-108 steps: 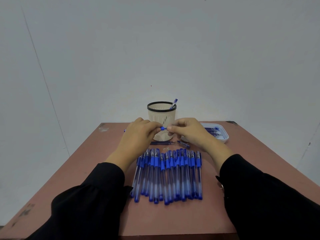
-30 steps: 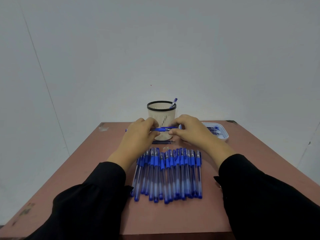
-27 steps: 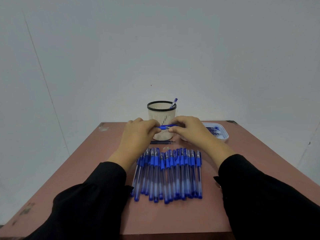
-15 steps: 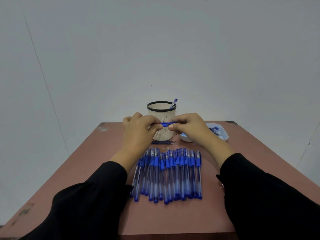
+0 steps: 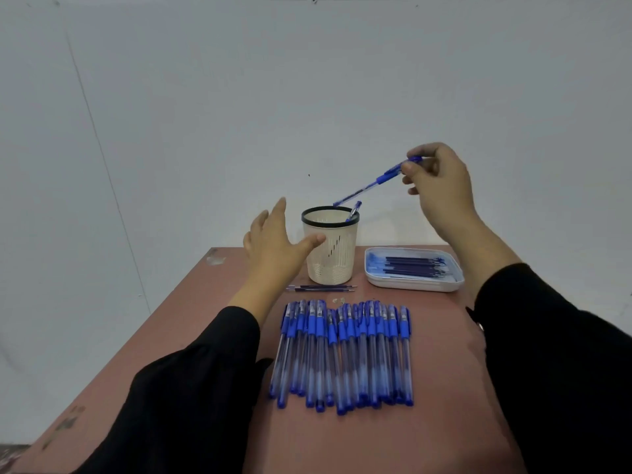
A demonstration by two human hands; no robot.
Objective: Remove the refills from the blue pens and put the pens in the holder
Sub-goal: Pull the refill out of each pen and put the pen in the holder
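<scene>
My right hand [image 5: 439,181] pinches the capped end of a blue pen [image 5: 371,184], raised and tilted so its tip hangs just above the rim of the cream holder [image 5: 331,249]. One pen [image 5: 353,211] stands inside the holder. My left hand [image 5: 273,242] hovers open beside the holder's left wall, thumb near it; whether it touches I cannot tell. A row of several blue capped pens [image 5: 342,354] lies on the table in front of me. Two loose refills [image 5: 321,288] lie just before the holder.
A white tray [image 5: 413,283] holding several dark refills sits right of the holder. The reddish table [image 5: 191,319] ends close behind the holder at a pale wall. Black sleeves cover both forearms at the near edge.
Both hands held the pen together in front of the holder. Now the right hand has lifted it up and right over the holder, and the left hand has let go and opened.
</scene>
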